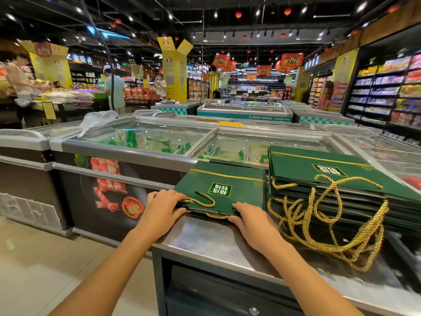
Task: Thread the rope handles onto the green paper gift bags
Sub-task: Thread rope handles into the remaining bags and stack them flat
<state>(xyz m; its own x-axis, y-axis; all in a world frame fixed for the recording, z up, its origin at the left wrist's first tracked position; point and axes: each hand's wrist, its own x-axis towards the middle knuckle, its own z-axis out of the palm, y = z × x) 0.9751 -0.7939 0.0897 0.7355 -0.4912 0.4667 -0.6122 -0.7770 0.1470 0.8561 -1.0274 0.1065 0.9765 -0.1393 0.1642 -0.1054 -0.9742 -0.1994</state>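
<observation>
Glass-lidded freezer point(145, 139) holds packaged goods. A flat green bag point(218, 179) lies at the left edge of the steel counter point(205, 238). Left hand point(163, 209) and right hand point(252, 226) grip its near edge, with the bag stack point(319, 160) just beside it.

Head view looks forward, down, close over the counter point(216, 238).

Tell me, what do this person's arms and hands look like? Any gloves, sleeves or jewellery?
The left hand and right hand are bare, with no gloves. No ring, watch or bracelet shows on them or at the wrists. The forearms are uncovered too: no sleeve is visible anywhere up to the lower edge of the picture.
</observation>
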